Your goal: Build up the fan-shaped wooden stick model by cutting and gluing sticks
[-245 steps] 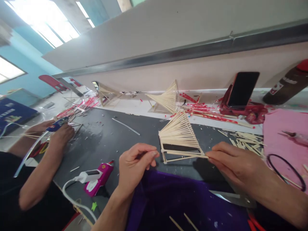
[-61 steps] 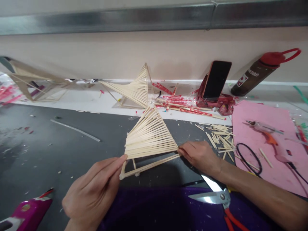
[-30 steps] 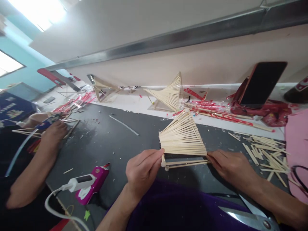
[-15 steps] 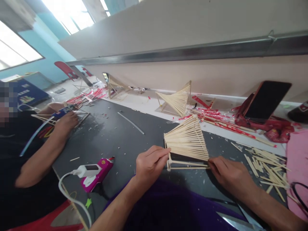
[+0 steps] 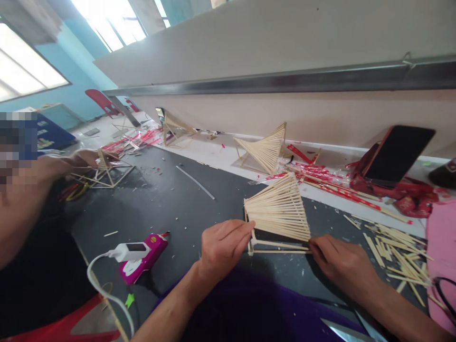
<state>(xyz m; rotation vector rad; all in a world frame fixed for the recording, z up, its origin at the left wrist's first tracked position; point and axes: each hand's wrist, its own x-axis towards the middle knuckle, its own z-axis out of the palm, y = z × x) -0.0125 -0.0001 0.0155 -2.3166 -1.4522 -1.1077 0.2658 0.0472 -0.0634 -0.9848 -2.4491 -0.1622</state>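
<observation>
A stick model [image 5: 277, 211] lies on the dark table in front of me, its thin pale wooden sticks fanned side by side across a frame. My left hand [image 5: 225, 244] pinches the model's left edge, at the end of the lowest stick in the row. At the opposite edge, the fingers of my right hand [image 5: 340, 261] close on the lower right corner. Whether each hand grips the lowest stick alone or the frame too, I cannot tell. Below that row the frame's two bare bars show, with whitish glue at their left joint.
A magenta glue gun [image 5: 144, 261] with a white cabled plug lies left. Behind stand a finished-looking twisted stick model [image 5: 265, 149], red wrappers [image 5: 313, 168] and a propped phone [image 5: 399, 154]. Loose sticks [image 5: 399, 247] lie right. At far left a co-worker's hand [image 5: 85, 159] touches another stick frame [image 5: 114, 175].
My hands and the model hold almost the same place. The co-worker's arm has lifted and shifted, the blue item by their hand no longer shows, and their stick frame is more visible.
</observation>
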